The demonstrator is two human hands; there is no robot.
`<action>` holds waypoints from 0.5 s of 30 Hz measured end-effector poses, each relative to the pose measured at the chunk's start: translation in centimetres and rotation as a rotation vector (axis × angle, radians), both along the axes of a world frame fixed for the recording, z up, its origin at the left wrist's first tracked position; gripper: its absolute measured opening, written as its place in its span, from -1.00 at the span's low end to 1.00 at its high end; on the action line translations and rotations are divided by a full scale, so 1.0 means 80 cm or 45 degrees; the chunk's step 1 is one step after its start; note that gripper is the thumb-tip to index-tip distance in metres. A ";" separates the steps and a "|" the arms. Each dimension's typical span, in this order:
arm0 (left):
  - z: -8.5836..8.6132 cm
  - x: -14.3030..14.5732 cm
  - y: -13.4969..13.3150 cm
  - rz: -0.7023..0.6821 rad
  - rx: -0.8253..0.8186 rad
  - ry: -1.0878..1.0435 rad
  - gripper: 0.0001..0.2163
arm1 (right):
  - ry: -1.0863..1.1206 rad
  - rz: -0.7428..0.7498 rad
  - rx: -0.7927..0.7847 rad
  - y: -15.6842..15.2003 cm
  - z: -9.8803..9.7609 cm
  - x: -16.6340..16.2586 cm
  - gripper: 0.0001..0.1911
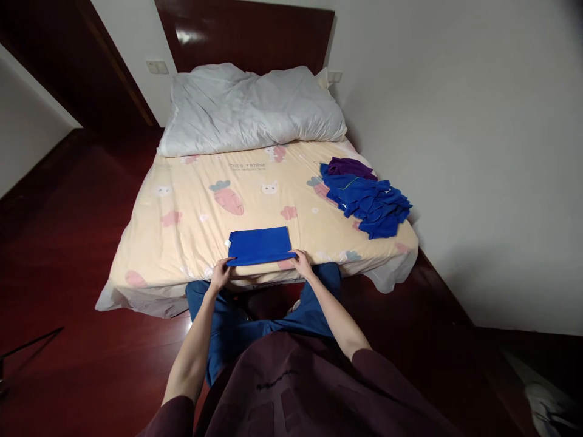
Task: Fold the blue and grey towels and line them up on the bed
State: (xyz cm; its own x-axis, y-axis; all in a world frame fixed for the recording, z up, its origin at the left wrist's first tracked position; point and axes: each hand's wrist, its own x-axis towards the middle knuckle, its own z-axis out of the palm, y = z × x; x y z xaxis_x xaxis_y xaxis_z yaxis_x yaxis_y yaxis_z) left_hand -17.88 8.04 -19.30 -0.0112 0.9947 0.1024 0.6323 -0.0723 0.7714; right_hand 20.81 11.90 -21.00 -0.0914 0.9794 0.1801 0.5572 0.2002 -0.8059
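Bed (186, 243): dark glossy headboard (259, 33), cream printed sheet (255, 209)
Walls (478, 152): pale; socket plates (157, 67) either side of headboard
Floor (68, 255): dark red, shiny
Light: dim, glare on headboard

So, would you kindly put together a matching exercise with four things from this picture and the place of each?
Things:
1. Flat blue cloth
2. Crumpled heap of cloths
3. Pale bedding
4. Left hand

Places:
A. In front of the dark headboard
B. At the near left corner of a cloth
C. On the right side of the bed, towards the wall
D. Between the person's two hands

Pairs: 1-D, 2-C, 3-A, 4-B.
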 end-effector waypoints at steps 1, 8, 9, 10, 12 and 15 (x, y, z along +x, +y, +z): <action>0.000 0.001 0.001 0.042 -0.028 -0.038 -0.64 | 0.029 -0.028 -0.025 0.002 -0.003 0.000 -0.74; 0.004 0.005 0.000 0.155 -0.152 -0.252 -0.54 | 0.168 -0.112 -0.109 0.010 -0.020 -0.002 -0.55; 0.005 0.005 0.001 0.161 -0.156 -0.264 -0.52 | 0.180 -0.126 -0.123 0.012 -0.021 -0.002 -0.54; 0.006 0.005 0.001 0.172 -0.164 -0.274 -0.51 | 0.189 -0.145 -0.138 0.013 -0.023 -0.002 -0.53; 0.006 0.005 0.003 0.198 -0.186 -0.294 -0.48 | 0.212 -0.183 -0.161 0.016 -0.026 -0.002 -0.52; 0.006 0.005 0.005 0.240 -0.214 -0.325 -0.44 | 0.252 -0.199 -0.170 0.020 -0.029 -0.004 -0.54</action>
State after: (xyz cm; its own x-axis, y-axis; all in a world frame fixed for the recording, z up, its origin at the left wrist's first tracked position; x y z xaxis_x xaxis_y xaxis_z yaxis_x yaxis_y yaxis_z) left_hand -17.50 8.47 -18.82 -0.2005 0.9753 -0.0923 0.4080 0.1688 0.8973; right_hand 20.51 13.51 -23.36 0.0865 0.9951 0.0479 0.4024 0.0091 -0.9154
